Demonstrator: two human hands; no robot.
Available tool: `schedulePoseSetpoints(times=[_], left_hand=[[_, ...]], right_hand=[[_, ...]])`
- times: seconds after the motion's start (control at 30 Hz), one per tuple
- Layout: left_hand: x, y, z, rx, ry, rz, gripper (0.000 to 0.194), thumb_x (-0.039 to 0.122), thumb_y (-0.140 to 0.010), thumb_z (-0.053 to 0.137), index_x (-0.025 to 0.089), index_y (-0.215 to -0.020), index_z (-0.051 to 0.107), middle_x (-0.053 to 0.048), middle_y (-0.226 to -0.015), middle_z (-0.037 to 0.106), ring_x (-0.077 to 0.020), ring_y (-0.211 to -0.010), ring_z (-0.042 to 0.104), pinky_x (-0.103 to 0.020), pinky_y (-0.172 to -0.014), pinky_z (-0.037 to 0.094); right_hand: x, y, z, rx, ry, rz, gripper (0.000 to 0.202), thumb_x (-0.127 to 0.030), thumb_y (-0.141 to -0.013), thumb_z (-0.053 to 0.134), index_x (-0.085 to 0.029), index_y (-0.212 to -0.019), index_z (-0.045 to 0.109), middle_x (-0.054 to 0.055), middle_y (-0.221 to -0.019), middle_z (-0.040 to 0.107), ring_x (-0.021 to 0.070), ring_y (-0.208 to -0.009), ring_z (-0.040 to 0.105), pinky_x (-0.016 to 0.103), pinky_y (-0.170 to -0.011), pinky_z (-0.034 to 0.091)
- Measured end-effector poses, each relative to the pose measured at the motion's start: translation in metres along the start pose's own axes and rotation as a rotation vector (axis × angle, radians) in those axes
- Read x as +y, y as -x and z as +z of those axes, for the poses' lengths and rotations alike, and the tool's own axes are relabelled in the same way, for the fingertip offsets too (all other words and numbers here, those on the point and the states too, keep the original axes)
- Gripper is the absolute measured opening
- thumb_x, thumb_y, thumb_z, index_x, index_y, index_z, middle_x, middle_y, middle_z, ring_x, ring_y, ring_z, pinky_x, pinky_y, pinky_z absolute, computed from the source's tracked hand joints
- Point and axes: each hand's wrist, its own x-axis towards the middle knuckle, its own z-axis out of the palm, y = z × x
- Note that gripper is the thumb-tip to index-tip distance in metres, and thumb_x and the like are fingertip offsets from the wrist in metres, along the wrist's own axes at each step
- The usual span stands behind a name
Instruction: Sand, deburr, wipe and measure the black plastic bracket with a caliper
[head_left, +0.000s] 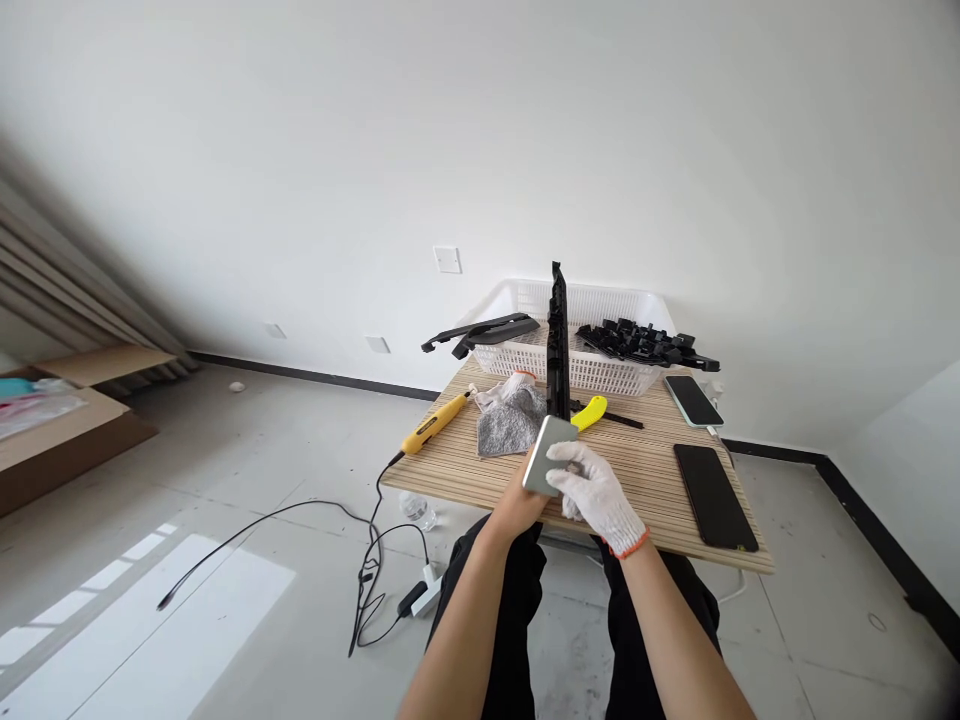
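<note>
A long black plastic strip (557, 345) with clips along it points up and away from me above the table. Its lower end goes behind a light grey rectangular slab (550, 455); whether the two are joined I cannot tell. My bare left hand (519, 503) is at that lower end, closed around it, its fingers mostly hidden by the slab. On my right hand (596, 495) is a white knit glove with an orange cuff. Its thumb and fingers are bent against the slab's face. A yellow-handled tool (590, 413) lies just beyond the slab.
Black plastic parts (645, 343) fill the right of a white basket (600, 375); longer black pieces (495, 333) overhang its left. A grey cloth (512, 422), a yellow corded tool (435, 424) and two phones (716, 495) lie on the wooden table (622, 470). Cables (367, 580) trail over the floor.
</note>
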Motion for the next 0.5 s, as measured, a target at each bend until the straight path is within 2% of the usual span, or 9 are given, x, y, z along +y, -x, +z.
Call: schedulePoseSetpoints(times=[0.07, 0.17, 0.2, 0.3, 0.43, 0.5], left_hand=[[-0.001, 0.001, 0.000, -0.005, -0.011, 0.011, 0.046, 0.038, -0.091, 0.064, 0.020, -0.133, 0.056, -0.012, -0.134, 0.062, -0.0272, -0.124, 0.058, -0.045, -0.108, 0.047], [-0.001, 0.003, -0.001, -0.026, 0.019, -0.008, 0.047, 0.040, -0.090, 0.065, 0.020, -0.132, 0.057, -0.013, -0.129, 0.066, -0.0278, -0.118, 0.062, -0.045, -0.105, 0.049], [-0.001, 0.003, -0.001, -0.025, 0.018, -0.015, 0.047, 0.040, -0.089, 0.066, 0.020, -0.131, 0.058, -0.013, -0.128, 0.066, -0.0281, -0.118, 0.062, -0.045, -0.105, 0.049], [0.000, 0.002, -0.001, 0.001, -0.010, -0.027, 0.046, 0.037, -0.090, 0.065, 0.020, -0.131, 0.057, -0.012, -0.131, 0.065, -0.0278, -0.124, 0.059, -0.046, -0.108, 0.047], [-0.003, 0.001, -0.002, -0.018, 0.012, -0.043, 0.040, 0.042, -0.090, 0.063, 0.019, -0.123, 0.063, -0.012, -0.123, 0.069, -0.0258, -0.114, 0.064, -0.045, -0.105, 0.050], [-0.004, 0.002, -0.002, -0.016, -0.015, -0.043, 0.040, 0.044, -0.091, 0.062, 0.020, -0.122, 0.064, -0.011, -0.121, 0.070, -0.0260, -0.115, 0.064, -0.046, -0.106, 0.049]], right_hand=[[0.000, 0.002, -0.003, 0.018, 0.018, 0.003, 0.035, -0.037, -0.076, 0.072, -0.022, -0.106, 0.063, -0.011, -0.048, 0.049, 0.0083, -0.035, 0.044, 0.020, -0.036, 0.037], [0.001, 0.005, -0.004, -0.093, 0.036, 0.060, 0.034, -0.036, -0.074, 0.074, -0.022, -0.104, 0.064, -0.010, -0.051, 0.054, 0.0091, -0.038, 0.048, 0.021, -0.038, 0.040], [0.003, 0.005, -0.003, -0.086, 0.020, 0.061, 0.034, -0.036, -0.074, 0.074, -0.023, -0.104, 0.064, -0.010, -0.051, 0.053, 0.0088, -0.037, 0.048, 0.021, -0.037, 0.039], [0.006, 0.004, 0.002, 0.038, -0.048, 0.008, 0.033, -0.036, -0.076, 0.072, -0.023, -0.104, 0.063, -0.011, -0.053, 0.052, 0.0060, -0.034, 0.040, 0.020, -0.035, 0.034], [0.008, 0.003, 0.007, -0.055, -0.028, 0.027, 0.033, -0.035, -0.073, 0.074, -0.022, -0.102, 0.063, -0.010, -0.054, 0.054, 0.0062, -0.032, 0.039, 0.020, -0.033, 0.033], [0.009, 0.003, 0.008, -0.011, -0.030, 0.007, 0.034, -0.037, -0.074, 0.074, -0.022, -0.103, 0.063, -0.011, -0.048, 0.050, 0.0074, -0.032, 0.040, 0.020, -0.033, 0.032]])
